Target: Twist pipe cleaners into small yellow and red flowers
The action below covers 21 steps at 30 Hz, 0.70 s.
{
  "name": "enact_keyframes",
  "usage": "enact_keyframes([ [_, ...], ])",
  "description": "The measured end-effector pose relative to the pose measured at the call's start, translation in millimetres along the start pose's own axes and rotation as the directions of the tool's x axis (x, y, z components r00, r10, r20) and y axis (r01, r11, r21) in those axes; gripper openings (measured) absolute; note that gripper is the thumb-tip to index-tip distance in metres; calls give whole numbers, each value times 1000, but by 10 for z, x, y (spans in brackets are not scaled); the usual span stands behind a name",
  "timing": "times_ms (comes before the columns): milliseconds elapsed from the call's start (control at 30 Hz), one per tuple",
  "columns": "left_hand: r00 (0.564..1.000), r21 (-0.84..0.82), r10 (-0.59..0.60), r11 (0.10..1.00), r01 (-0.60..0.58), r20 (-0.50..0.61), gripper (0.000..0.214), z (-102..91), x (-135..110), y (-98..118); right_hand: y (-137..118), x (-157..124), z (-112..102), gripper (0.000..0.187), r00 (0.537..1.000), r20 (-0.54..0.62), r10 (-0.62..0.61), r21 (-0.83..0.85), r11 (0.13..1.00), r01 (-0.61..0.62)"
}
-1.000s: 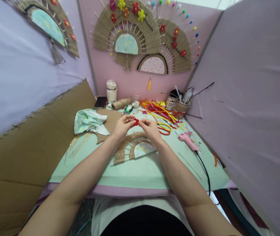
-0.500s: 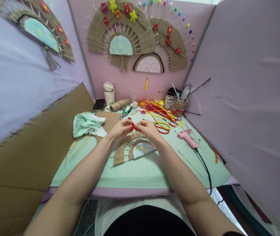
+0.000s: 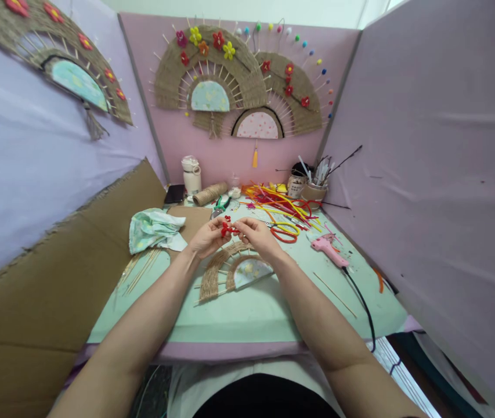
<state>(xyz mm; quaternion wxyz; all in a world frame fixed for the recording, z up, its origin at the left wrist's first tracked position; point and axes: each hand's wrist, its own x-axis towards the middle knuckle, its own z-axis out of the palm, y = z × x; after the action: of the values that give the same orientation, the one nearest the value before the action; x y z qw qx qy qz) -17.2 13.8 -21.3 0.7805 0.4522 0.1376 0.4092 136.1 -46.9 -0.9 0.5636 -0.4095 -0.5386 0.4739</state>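
Note:
Between my two hands is a small red pipe-cleaner flower [image 3: 226,228], held above the table. My left hand [image 3: 209,237] pinches its left side, the fingers closed round it. From the right, my right hand [image 3: 253,233] has thumb and fingertips pressed together on the flower's right part; the exact grip is too small to make out. Just below the hands, a half-round fan woven of twine on thin sticks [image 3: 215,276] lies on the table, with a pale floral cloth half-circle [image 3: 251,271] at its centre. My right hand and wrist cover its right part.
A pink glue gun [image 3: 331,251] with a black cord lies at right, near a thin stick [image 3: 335,295]. Scissors [image 3: 285,231] and a pile of coloured pipe cleaners [image 3: 279,203] lie behind my right hand. Crumpled cloth [image 3: 155,229] is at left, pliers [image 3: 220,206] and a twine roll [image 3: 210,193] behind.
The view has tilted up slightly, so everything sits lower. My hands stay together at the red flower; the fingers have shifted a little and more of the flower shows.

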Motion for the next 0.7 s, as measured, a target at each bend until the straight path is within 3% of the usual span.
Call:
enact_keyframes([
  [400,998,34,50,998,-50,25,23,24,-3,7,2,-20,9,22,990,-41,-133,-241,963,119],
  [700,995,-1,40,999,-40,-87,24,75,9,-66,72,7,-3,14,970,-37,-241,-343,914,214],
])
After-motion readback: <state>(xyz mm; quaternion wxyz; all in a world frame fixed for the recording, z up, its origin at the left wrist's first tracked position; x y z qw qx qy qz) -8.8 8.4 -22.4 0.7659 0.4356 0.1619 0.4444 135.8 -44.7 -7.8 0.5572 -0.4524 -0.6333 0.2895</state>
